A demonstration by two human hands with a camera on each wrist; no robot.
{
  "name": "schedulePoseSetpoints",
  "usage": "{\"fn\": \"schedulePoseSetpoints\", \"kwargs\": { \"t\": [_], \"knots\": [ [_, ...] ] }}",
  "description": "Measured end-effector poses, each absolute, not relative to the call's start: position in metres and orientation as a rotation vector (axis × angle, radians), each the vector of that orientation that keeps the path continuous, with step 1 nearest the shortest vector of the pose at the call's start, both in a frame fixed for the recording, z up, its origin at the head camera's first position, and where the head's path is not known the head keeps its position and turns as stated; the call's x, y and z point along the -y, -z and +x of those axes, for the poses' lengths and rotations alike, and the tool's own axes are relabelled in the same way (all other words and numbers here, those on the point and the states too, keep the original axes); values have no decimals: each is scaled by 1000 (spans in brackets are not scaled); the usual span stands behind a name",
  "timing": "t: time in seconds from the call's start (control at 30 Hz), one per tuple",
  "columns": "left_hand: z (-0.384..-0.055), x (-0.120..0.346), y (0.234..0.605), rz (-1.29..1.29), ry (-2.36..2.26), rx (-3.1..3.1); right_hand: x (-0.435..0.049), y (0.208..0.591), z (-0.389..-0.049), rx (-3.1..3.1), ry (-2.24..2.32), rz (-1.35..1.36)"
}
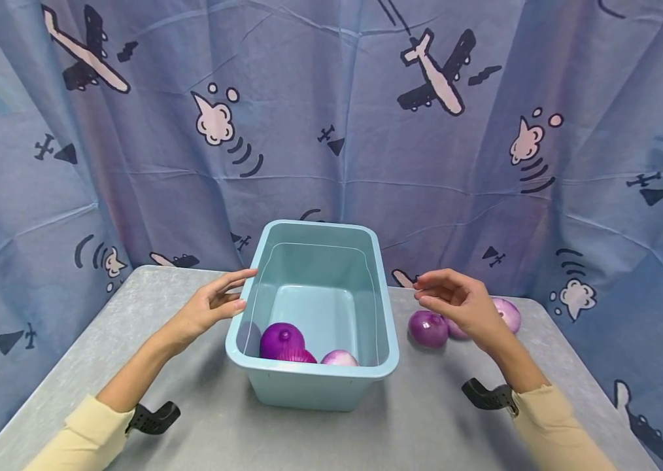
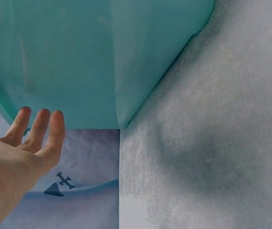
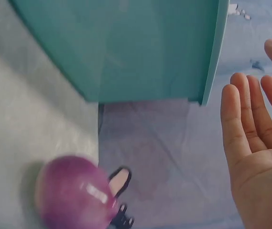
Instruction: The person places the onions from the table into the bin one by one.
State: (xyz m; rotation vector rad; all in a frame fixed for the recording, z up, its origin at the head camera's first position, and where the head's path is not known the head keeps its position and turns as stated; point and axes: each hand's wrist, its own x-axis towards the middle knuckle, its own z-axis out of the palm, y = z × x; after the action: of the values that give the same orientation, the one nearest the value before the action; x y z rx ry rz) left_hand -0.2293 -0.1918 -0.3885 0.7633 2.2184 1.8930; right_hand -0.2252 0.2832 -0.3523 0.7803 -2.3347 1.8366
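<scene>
A light blue plastic bin [image 1: 312,371] stands mid-table with several onions inside at its near end, among them a dark purple onion [image 1: 282,339] and a paler one [image 1: 339,358]. My left hand [image 1: 212,305] is at the bin's left rim, its fingers loosely extended; whether they touch the rim I cannot tell. To the right of the bin, my right hand [image 1: 462,302] hovers with relaxed fingers and holds nothing. Below and behind it lie more onions on the table, a purple one [image 1: 428,329] and a pale one [image 1: 508,314]. The right wrist view shows the purple onion [image 3: 76,193] near the bin.
The grey table [image 1: 425,418] runs up to a blue curtain [image 1: 320,118] printed with airplanes, which hangs behind and at both sides. A dark wrist band [image 1: 153,418] sits on the left wrist and another [image 1: 489,395] on the right.
</scene>
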Motion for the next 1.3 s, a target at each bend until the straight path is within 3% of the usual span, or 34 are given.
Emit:
{"fn": "schedulePoseSetpoints", "kwargs": {
  "t": [1.3],
  "knots": [
    [-228, 192, 388, 734, -1868, -2236, -442, 415, -207, 2546, -1415, 185]
  ]
}}
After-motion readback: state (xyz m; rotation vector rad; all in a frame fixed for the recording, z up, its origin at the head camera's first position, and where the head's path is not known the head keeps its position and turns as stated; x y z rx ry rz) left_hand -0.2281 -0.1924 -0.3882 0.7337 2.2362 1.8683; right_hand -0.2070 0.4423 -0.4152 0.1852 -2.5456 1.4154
